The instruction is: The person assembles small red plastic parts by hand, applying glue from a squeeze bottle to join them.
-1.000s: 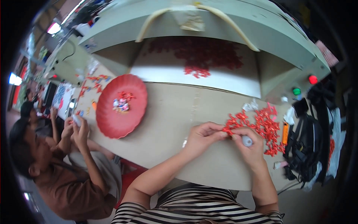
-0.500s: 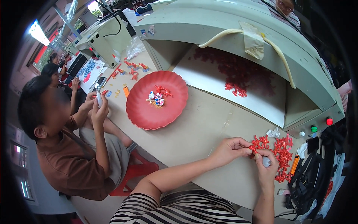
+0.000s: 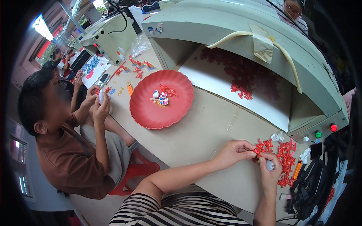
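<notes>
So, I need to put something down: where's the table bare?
Widest bare patch: the table between the red bowl, grey cabinet and left hand. A smaller one: between the left forearm and right hand. Crowded: beside the right hand, with red pieces and black bag; also upper left of the bowl.

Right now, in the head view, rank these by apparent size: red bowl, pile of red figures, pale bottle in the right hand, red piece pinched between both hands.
1. Red bowl
2. Pile of red figures
Unranked: pale bottle and red piece; both look small and partly hidden.
</notes>
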The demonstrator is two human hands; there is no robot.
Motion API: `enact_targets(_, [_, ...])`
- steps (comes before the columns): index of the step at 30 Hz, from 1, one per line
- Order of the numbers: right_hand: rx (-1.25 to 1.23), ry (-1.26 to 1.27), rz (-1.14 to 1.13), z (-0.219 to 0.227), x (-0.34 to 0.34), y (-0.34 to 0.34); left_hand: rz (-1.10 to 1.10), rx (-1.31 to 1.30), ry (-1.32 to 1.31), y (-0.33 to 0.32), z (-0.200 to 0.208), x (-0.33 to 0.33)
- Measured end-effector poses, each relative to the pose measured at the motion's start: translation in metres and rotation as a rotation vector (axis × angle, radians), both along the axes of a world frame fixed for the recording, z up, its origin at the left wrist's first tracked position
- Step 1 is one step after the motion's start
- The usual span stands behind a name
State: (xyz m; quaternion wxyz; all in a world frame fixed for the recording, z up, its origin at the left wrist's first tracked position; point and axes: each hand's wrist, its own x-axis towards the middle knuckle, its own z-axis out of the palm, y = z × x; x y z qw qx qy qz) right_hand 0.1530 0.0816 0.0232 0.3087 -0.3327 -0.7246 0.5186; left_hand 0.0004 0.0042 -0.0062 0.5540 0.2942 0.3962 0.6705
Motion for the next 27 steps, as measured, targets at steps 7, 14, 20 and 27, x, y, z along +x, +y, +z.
enact_targets(7, [0.007, -0.008, 0.003, -0.0039, 0.0018, 0.0012, 0.002, -0.004, 0.005, -0.0002, -0.0009, 0.0004])
enact_targets(14, [-0.006, -0.005, 0.003, -0.0025, 0.0004, 0.0016, -0.002, -0.003, 0.0, 0.0009, 0.0, -0.0005])
enact_targets(20, [-0.002, 0.001, 0.008, -0.004, 0.0008, 0.0026, -0.043, -0.026, 0.002, 0.0004, 0.0017, -0.0029])
enact_targets(27, [-0.016, 0.002, 0.005, -0.0026, 0.0, 0.0007, -0.046, -0.022, 0.002, -0.0008, -0.0001, -0.0027])
